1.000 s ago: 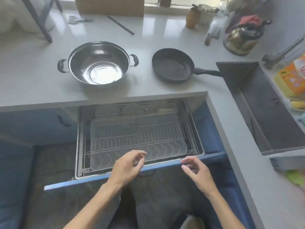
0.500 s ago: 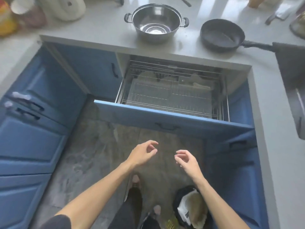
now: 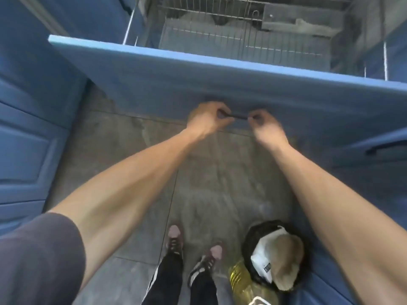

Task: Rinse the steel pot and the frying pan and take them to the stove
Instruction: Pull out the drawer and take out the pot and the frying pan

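Note:
The steel pot and the frying pan are out of view. A blue drawer front [image 3: 198, 75] stands pulled out, with a wire rack [image 3: 242, 38] inside it. Both hands are at the dark handle [image 3: 239, 116] low on the drawer front. My left hand [image 3: 208, 118] grips the handle's left end with curled fingers. My right hand [image 3: 265, 124] curls round its right end.
Blue cabinet doors [image 3: 24, 133] line the left side, and another blue drawer with a dark handle [image 3: 383, 148] is at the right. A black bin [image 3: 275, 254] with rubbish and a gold packet [image 3: 242, 280] stand on the grey tiled floor beside my feet.
The view has tilted down, so pot and pan have left the frame. Both hands moved from the drawer's top edge, down through the air, onto the drawer handle.

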